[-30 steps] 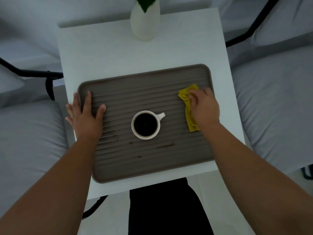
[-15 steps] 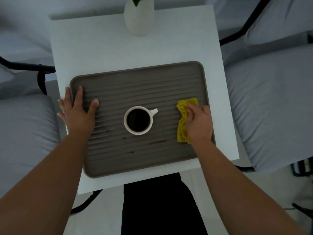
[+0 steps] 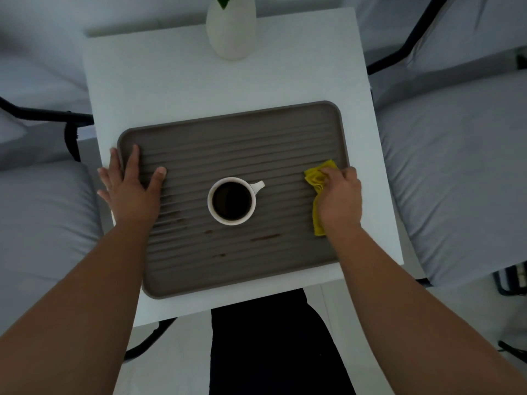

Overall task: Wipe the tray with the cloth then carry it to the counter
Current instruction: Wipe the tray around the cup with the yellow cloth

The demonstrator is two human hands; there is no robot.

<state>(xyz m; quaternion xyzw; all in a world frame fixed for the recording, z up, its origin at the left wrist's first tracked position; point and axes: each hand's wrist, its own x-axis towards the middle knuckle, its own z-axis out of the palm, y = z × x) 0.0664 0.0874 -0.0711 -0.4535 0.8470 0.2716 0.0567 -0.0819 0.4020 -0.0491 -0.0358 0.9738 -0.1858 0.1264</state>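
A brown tray (image 3: 228, 143) with ridges lies on a small white table (image 3: 171, 89), a little turned, with its near edge close to the near edge of the table. In the middle of the tray stands a white cup (image 3: 231, 201) full of dark coffee, its handle pointing to the far right. Some dark stains (image 3: 265, 238) are on the ridges near the cup, on the near side and toward the left.

The left hand (image 3: 131, 192) lies flat on the left end of the tray. Its fingers are released and spread; some of them reach over the left rim onto the table, and the thumb points toward the cup. The right hand (image 3: 339, 201) is on the right end of the tray, close to the right rim. Its fingers are bent and press on a yellow cloth (image 3: 315, 178), grasping it against the tray. The cloth is crumpled, and it shows at the far side of the hand and along its left side.

A white vase (image 3: 231, 27) with a green leaf stands at the far edge of the table. Grey cushions (image 3: 456, 166) are on the left and right of the table.
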